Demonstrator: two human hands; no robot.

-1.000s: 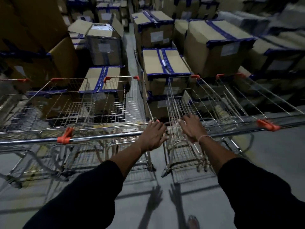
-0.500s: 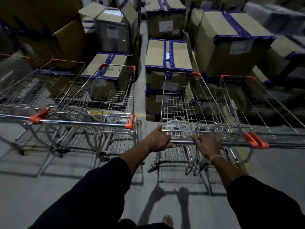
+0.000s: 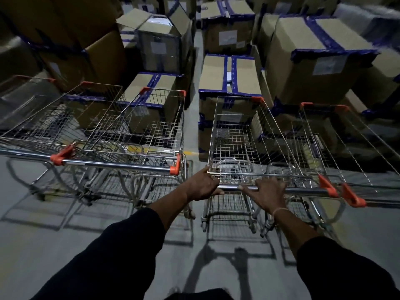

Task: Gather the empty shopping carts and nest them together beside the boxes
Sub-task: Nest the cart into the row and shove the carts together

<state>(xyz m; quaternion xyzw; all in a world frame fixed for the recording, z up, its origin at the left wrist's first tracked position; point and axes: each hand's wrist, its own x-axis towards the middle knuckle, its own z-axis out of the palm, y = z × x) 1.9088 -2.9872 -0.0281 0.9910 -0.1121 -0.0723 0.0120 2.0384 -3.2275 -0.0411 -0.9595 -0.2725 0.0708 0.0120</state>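
Observation:
An empty wire shopping cart (image 3: 234, 139) with orange corner caps stands straight ahead, its front against the boxes. Both my hands are on its handle bar (image 3: 303, 190): my left hand (image 3: 202, 185) grips the bar's left end and my right hand (image 3: 267, 192) grips it near the middle. A second cart (image 3: 346, 144) sits close on its right, its handle just behind the first. To the left, two carts (image 3: 138, 131) stand side by side, with another further left (image 3: 39, 118).
Taped cardboard boxes (image 3: 230, 76) with blue tape are stacked in rows beyond the carts, with a narrow aisle (image 3: 195, 68) between them. Grey concrete floor (image 3: 65, 245) spreads below and to the left. Shadows of the cart fall on the floor.
The view has drawn back from the carts. My left hand moved from the left cart's corner onto the middle cart's bar, and both hands now hold that bar.

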